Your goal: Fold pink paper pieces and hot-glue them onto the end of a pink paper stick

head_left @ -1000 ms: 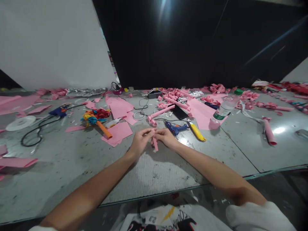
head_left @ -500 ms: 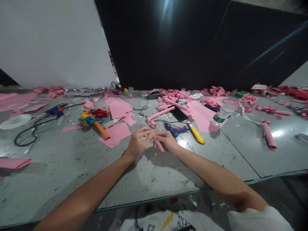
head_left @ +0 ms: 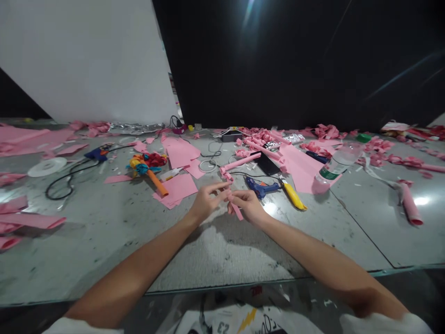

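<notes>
We have a broad grey worktop (head_left: 146, 241) before us, scuffed and speckled with dark marks, a dark seam (head_left: 361, 232) running slantwise across its right part and a greenish edge along the near side. Behind it stand a white panel (head_left: 93, 60) on the left and a glossy black panel (head_left: 295, 60) that catches streaks of light; a narrow gap between them shows some coloured things too small to make out.

Near the middle of the worktop, just above its surface, we hold a small pink paper strip (head_left: 237, 211). The fingers of our left hand (head_left: 208, 203) pinch its upper end, and those of our right hand (head_left: 251, 206) are closed on it just beside them, its loose end slanting down between our palms.

Beyond our right hand lie a blue glue gun (head_left: 262, 188) and a yellow-handled cutter (head_left: 295, 196), near a black phone (head_left: 266, 163). A clear bottle (head_left: 335, 167) is farther right. Pink sheets (head_left: 181, 188) lie beyond our left hand, and crumpled pink paper (head_left: 327, 131) litters the back.
</notes>
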Demonstrator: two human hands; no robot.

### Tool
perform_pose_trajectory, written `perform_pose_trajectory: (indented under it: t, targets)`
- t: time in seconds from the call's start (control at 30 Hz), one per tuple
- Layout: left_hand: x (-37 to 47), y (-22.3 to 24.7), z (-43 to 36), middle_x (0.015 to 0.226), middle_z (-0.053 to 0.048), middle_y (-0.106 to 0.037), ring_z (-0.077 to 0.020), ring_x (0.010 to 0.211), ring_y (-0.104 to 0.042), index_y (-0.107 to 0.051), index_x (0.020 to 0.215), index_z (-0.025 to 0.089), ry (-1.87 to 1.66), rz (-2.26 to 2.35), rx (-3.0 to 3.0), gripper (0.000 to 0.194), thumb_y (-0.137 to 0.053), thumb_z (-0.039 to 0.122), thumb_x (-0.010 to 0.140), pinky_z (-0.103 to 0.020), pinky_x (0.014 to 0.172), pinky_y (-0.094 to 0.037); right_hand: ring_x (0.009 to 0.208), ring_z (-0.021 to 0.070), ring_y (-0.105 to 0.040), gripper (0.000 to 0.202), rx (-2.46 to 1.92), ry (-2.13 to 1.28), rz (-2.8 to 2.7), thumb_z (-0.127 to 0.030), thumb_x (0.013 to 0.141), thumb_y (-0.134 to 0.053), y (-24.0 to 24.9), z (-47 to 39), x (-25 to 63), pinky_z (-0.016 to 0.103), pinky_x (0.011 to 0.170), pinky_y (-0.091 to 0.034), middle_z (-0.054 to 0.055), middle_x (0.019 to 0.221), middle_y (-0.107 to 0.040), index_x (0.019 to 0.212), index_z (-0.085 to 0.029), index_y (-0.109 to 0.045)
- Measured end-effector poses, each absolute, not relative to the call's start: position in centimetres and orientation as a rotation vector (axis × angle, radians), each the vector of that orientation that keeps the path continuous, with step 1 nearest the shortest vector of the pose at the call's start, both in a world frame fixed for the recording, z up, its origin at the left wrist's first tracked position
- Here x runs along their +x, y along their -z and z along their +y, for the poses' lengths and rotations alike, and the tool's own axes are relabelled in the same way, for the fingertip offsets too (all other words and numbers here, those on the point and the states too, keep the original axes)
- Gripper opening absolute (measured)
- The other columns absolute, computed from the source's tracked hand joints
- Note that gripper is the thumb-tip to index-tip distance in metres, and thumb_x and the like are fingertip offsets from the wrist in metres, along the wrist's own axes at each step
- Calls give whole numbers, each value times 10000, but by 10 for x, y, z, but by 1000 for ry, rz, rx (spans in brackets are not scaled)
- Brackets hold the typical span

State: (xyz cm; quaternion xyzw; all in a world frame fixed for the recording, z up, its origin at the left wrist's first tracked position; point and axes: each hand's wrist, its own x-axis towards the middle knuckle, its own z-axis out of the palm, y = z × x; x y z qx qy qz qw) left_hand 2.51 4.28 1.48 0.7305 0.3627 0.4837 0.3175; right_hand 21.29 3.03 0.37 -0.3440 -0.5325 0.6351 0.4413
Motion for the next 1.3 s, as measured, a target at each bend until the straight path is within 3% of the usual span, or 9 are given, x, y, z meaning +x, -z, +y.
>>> perform_pose_trajectory:
  t: [0.17, 0.37, 0.47, 0.57, 0.77, 0.97, 1.13, 1.3]
  targets:
    - [26, -7, 50, 1122, -126, -827, -275, 1113, -763, -872, 1013, 191, -1185, 860, 1897, 349, -600, 403, 1069, -429, 1016, -597, 541, 148, -628, 448, -887, -1553, -1333, -594, 846, -849, 2, 32, 210, 267, 565, -505, 43, 645, -736, 790, -154, -779]
    - [27, -3, 46, 1196, -133, -797, -267, 1181, -712, -847, 1116, 201, -1340, 893, 1942, 323, -602, 405, 1067, -443, 1098, -539, 540, 158, -641, 465, -902, -1559, -1343, -621, 823, -866, 4, 33, 210, 266, 528, -490, 46, 676, -749, 793, -165, -780]
    - [26, -7, 48, 1170, -136, -808, -265, 1149, -740, -842, 1069, 180, -1278, 927, 1955, 355, -578, 418, 1079, -395, 1000, -580, 542, 153, -638, 450, -916, -1541, -1316, -609, 830, -866, 6, 33, 211, 262, 538, -490, 37, 670, -747, 834, -165, -792]
    - [23, -9, 50, 1018, -115, -815, -248, 979, -757, -828, 946, 172, -1231, 956, 1980, 333, -612, 399, 1057, -359, 859, -585, 538, 154, -636, 446, -943, -1537, -1286, -602, 830, -867, 8, 33, 212, 265, 545, -496, 33, 663, -747, 880, -163, -799]
    - [21, -12, 42, 1030, -100, -814, -253, 993, -703, -807, 994, 206, -1374, 1048, 2399, 194, -619, 238, 1034, -433, 959, -504, 574, 179, -667, 459, -942, -1546, -1312, -618, 839, -849, 1, 29, 210, 284, 544, -508, 60, 709, -766, 823, -164, -783]
    - [23, -14, 47, 938, -76, -790, -202, 876, -727, -778, 877, 188, -1308, 881, 2166, 243, -630, 274, 1049, -342, 827, -569, 570, 180, -672, 467, -946, -1502, -1322, -632, 847, -840, 3, 29, 209, 282, 544, -514, 57, 689, -758, 792, -174, -766]
    - [22, -14, 47, 934, -76, -787, -216, 896, -698, -798, 931, 200, -1446, 957, 2279, 199, -644, 253, 1044, -372, 864, -544, 624, 207, -708, 474, -912, -1534, -1333, -652, 824, -849, 6, 31, 208, 324, 637, -572, 52, 688, -753, 817, -184, -779]
    - [21, -17, 46, 959, -70, -800, -218, 913, -732, -790, 916, 192, -1312, 915, 2090, 147, -696, 259, 1006, -352, 857, -564, 621, 200, -696, 445, -928, -1500, -1334, -622, 860, -834, 4, 30, 209, 316, 625, -547, 65, 714, -769, 810, -181, -793]
